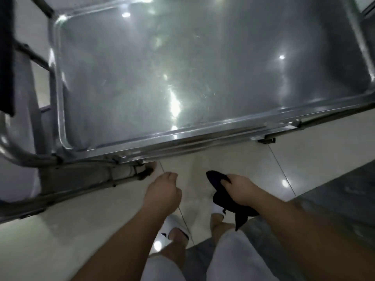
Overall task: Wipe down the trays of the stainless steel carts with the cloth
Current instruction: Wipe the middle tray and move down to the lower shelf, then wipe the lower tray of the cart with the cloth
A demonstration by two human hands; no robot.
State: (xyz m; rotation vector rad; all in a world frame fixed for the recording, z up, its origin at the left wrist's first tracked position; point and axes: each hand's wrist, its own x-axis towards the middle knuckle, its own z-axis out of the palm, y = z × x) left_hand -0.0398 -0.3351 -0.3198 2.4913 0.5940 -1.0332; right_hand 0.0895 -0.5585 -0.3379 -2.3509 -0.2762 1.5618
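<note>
A stainless steel cart fills the upper part of the head view, its top tray point(203, 136) shiny and bare, with ceiling lights reflected in it. My right hand point(241, 189) grips a dark cloth point(223, 201) that hangs below the fist, held over the floor just short of the tray's near rim. My left hand point(162, 191) hovers beside it with loosely curled fingers and holds nothing. Both hands are below the tray edge and touch nothing of the cart.
The cart's tubular handle point(18, 151) and frame rails stand at the left. A dark hanging thing point(7, 57) is at the far left edge. Pale glossy floor tiles point(233, 159) lie under my feet in white sandals point(174, 226). A grey surface point(334, 195) sits at the right.
</note>
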